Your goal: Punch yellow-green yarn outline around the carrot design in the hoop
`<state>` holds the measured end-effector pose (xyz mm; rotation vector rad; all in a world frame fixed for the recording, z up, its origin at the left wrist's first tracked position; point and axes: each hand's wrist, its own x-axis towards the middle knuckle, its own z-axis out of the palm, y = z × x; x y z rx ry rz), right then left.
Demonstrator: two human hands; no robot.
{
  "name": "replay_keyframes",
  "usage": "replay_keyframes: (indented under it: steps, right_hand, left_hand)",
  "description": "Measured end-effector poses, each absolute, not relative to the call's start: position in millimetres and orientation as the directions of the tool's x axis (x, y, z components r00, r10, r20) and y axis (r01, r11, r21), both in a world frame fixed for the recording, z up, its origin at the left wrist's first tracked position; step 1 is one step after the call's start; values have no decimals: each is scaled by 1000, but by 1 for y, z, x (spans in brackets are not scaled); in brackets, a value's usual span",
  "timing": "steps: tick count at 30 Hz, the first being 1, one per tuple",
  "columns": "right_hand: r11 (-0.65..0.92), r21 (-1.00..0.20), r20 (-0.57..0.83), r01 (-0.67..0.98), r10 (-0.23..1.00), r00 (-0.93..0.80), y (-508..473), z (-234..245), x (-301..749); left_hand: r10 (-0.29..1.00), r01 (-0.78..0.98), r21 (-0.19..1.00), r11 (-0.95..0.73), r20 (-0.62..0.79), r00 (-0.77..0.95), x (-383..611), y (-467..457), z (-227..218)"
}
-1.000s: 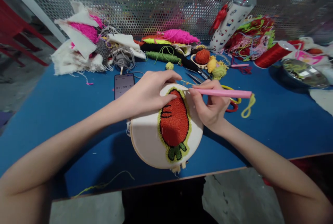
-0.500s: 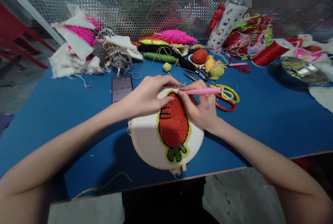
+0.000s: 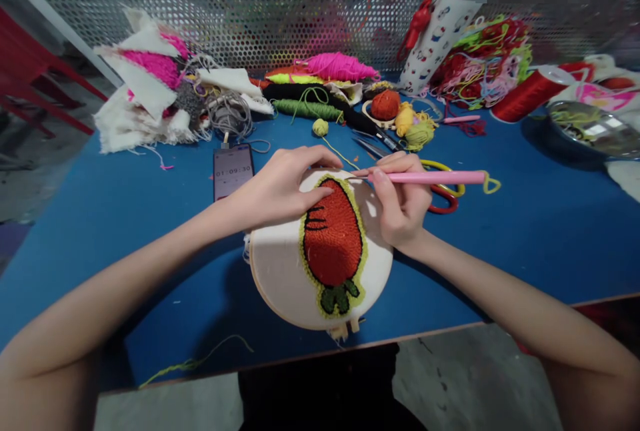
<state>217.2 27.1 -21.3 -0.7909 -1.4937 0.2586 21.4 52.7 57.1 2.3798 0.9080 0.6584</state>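
A round wooden embroidery hoop (image 3: 261,289) with white cloth lies near the table's front edge. On the cloth is a punched orange-red carrot (image 3: 333,254) with black lines, dark green leaves and a yellow-green border. My left hand (image 3: 283,181) grips the far left of the hoop, thumb on the carrot, other fingers over the far rim. Closed round a pink punch needle (image 3: 435,178), my right hand (image 3: 406,207) rests at the right side of the cloth. The needle's thin tip points left, by the carrot's top. A loop of yellow-green yarn (image 3: 493,183) hangs from its back end.
Yellow-and-red-handled scissors (image 3: 445,199) lie behind my right hand. Left stands a phone (image 3: 233,171) showing a timer. A small yellow-green yarn ball (image 3: 321,127), yarn skeins (image 3: 340,67), a tumbler (image 3: 435,44), a red thread spool (image 3: 525,94) and a metal bowl (image 3: 595,127) line the back.
My right hand has shifted slightly right, and the punch needle now sits further right with its thin metal tip showing. My left hand and the hoop have hardly moved.
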Motion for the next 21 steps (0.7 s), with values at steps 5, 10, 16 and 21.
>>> replay_keyframes:
  steps: [5,10,16,21]
  right_hand:
    - [712,-624,770,322,630,101,28,-22,218]
    - [714,-599,782,362,620,68,27,-19,218]
    - [623,-607,739,494,671,62,19,-7,212]
    - [663,-540,727,519,678,-110,19,-3,210]
  left_hand:
    - [719,466,618,-633,247,650,21,51,58]
    - [722,461,628,-627,244,648,21,52,58]
    - [722,452,632,-629,258,642,23,49,59]
    - [732,474,629,-617,238,638,24,47,61]
